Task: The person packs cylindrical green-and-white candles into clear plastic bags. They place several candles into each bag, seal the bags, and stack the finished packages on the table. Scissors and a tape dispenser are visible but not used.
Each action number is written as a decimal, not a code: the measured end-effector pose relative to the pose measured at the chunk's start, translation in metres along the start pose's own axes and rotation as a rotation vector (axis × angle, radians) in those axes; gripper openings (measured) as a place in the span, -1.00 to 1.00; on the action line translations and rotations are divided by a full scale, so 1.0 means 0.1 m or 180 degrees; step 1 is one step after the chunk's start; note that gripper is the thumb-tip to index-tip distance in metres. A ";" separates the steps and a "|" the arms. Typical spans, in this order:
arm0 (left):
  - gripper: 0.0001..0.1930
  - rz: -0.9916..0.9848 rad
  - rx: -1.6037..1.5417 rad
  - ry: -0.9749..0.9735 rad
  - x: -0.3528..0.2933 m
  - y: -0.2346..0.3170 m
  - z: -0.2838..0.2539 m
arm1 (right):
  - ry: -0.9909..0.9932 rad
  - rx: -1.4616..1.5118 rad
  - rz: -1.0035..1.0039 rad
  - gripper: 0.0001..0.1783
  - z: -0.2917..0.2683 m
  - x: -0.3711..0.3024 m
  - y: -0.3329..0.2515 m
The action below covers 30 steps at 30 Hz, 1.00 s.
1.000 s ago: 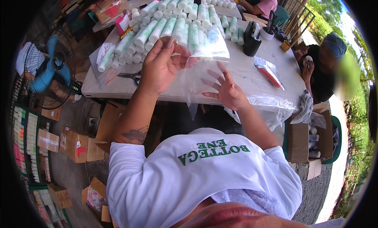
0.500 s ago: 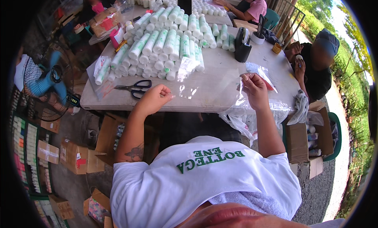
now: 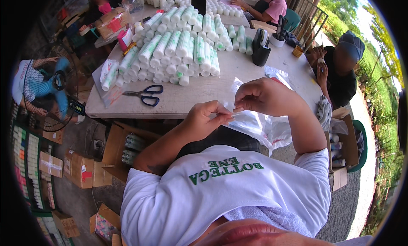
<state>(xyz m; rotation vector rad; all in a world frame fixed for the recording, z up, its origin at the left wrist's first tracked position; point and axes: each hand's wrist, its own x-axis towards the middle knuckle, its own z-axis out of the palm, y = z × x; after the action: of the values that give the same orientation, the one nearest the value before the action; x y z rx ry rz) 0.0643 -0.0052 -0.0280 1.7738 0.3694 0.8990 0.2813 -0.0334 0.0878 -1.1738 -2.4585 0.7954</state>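
My left hand [image 3: 206, 120] and my right hand [image 3: 265, 97] meet above the table's front edge, fingertips almost touching. Both are closed in a pinch on thin clear plastic film [image 3: 255, 123], whose crumpled sheet hangs past the table edge below my right hand; its gripped edge is hard to make out. Left of my hands lie scissors [image 3: 146, 94] with dark blue handles. Behind them rises a large stack of white tubes [image 3: 172, 50] with green print, some in clear wrap. Another flat clear packet [image 3: 278, 74] with a red patch lies behind my right hand.
The pale table [image 3: 170, 108] also bears a black holder [image 3: 261, 50] and a phone [image 3: 198, 4]. A fan [image 3: 55, 86] stands at left. Open cardboard boxes [image 3: 123, 150] flank me on the floor. A co-worker [image 3: 340, 72] sits at the right edge; others sit farther back.
My hands were apart, with the film hanging from my right hand. Now they have come together, my left moving right and my right moving left, drawing the film lower and nearer.
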 end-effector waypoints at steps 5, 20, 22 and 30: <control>-0.88 -0.0427 -0.0593 0.0383 -0.08 -0.13 -0.01 | 0.0138 0.1059 0.0445 -0.87 0.07 -0.04 0.25; -0.71 -0.0965 -0.1349 0.1397 -0.01 -0.54 -0.06 | 0.1175 0.2119 0.0701 -0.67 0.71 0.24 0.70; -0.76 -0.0984 -0.1471 0.1373 -0.02 -0.58 -0.14 | 0.1333 0.2374 0.0611 -0.69 0.77 0.23 0.76; -0.77 -0.1049 -0.1149 0.0910 -0.15 -0.73 -0.24 | 0.1681 0.0913 0.0729 -0.63 0.96 0.21 0.77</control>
<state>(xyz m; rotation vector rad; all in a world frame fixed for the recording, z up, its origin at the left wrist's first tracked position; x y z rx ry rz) 0.0489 0.0301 -0.0961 1.2135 0.6221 0.9151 0.2689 -0.0109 -0.0346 -1.3579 -1.7471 0.7477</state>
